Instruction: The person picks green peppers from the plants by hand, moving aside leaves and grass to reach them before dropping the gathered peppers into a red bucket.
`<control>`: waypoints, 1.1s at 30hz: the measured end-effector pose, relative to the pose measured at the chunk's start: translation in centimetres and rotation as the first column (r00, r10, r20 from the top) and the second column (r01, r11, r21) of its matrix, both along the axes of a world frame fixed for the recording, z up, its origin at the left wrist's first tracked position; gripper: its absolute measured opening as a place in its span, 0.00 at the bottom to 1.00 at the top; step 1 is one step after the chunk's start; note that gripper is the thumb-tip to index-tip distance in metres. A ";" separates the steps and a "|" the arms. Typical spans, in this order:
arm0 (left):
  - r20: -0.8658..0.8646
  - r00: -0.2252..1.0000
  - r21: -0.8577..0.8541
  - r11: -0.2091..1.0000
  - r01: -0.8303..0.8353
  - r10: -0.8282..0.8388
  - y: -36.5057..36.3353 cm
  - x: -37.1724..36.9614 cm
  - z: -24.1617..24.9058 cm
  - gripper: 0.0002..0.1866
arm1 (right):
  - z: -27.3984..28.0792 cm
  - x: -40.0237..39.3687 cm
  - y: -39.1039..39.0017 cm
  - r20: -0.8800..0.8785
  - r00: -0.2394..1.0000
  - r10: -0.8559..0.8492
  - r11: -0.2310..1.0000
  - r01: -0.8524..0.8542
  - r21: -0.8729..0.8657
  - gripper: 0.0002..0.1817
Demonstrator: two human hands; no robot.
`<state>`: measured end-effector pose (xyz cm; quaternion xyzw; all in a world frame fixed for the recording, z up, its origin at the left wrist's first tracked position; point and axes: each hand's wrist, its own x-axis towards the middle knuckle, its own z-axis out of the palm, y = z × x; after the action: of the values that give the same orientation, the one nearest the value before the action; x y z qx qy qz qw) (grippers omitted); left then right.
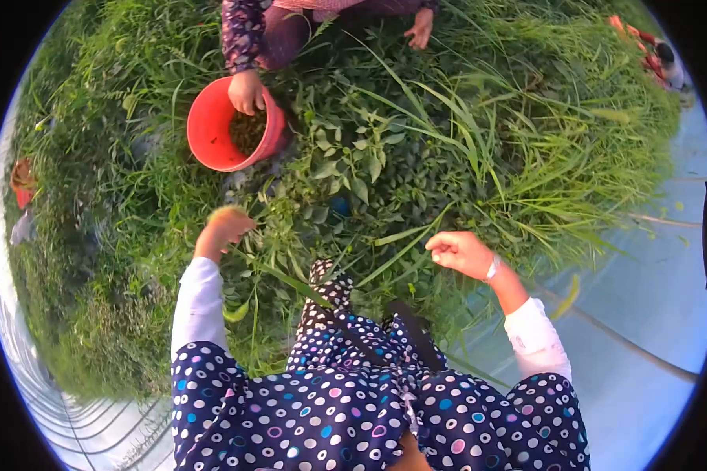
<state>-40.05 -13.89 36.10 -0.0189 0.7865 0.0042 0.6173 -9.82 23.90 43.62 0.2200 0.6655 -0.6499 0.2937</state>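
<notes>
My left hand (226, 228) hovers over the leafy plants at left of centre, its fingers apart and slightly blurred. A fuzzy yellowish grass head (228, 212) partly covers it. On the other side, my right hand (462, 253) is held above the greenery near long grass blades (416, 235), its fingers loosely bent with nothing visible in them. Between and beyond my hands grow low, broad-leaved plants (353, 161). Ahead of my left hand a red bucket (212, 129) leans toward me, with dark greenish contents inside.
Opposite me a person crouches, one hand (247, 92) at the bucket's rim and the other hand (420, 30) over the plants. Tall grass (526, 180) stands at right. Pale sheeting (636, 314) with a dark line across it lies to the right. Red items (644, 47) are at far upper right.
</notes>
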 end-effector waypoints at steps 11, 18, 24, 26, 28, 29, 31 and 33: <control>-0.714 0.698 0.664 0.374 0.647 0.060 26.6 8.7 1.4 0.10 | -15.1 5.5 3.6 -0.102 0.994 0.026 0.976 -0.003 0.217 0.11; -0.788 0.491 0.252 0.532 0.808 -0.372 33.7 13.8 -17.1 0.37 | -19.6 9.7 4.5 -0.087 0.993 -0.075 0.984 0.087 0.154 0.12; -0.571 0.720 0.066 0.852 0.519 -0.395 23.1 6.3 -28.1 0.20 | -22.7 6.4 5.8 -0.273 0.922 -0.274 0.935 0.322 0.146 0.13; -0.658 0.749 0.342 0.859 0.382 -0.072 17.8 9.2 -29.7 0.10 | -23.9 3.2 6.1 -0.323 0.900 -0.292 0.929 0.348 0.129 0.14; -0.632 0.771 0.352 0.915 0.198 0.076 16.4 13.4 -28.7 0.11 | -25.5 -0.5 6.5 -0.404 0.870 -0.283 0.921 0.364 0.140 0.15; -0.665 0.730 0.385 0.910 0.153 0.159 15.6 15.3 -29.4 0.10 | -26.7 -2.3 6.6 -0.512 0.825 -0.242 0.904 0.383 0.191 0.16; -0.652 0.683 0.452 0.892 0.000 0.330 16.1 18.4 -29.0 0.10 | -29.3 -5.5 7.5 -0.554 0.821 -0.136 0.876 0.361 0.320 0.19; -0.618 0.647 0.499 0.859 -0.115 0.446 16.1 20.5 -29.3 0.09 | -33.1 -7.8 9.0 -0.567 0.823 0.015 0.746 0.369 0.555 0.23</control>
<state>-19.55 2.24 6.77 -0.0087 0.9299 0.2765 0.2423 -17.58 32.86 10.55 0.1806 0.8761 -0.4423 -0.0645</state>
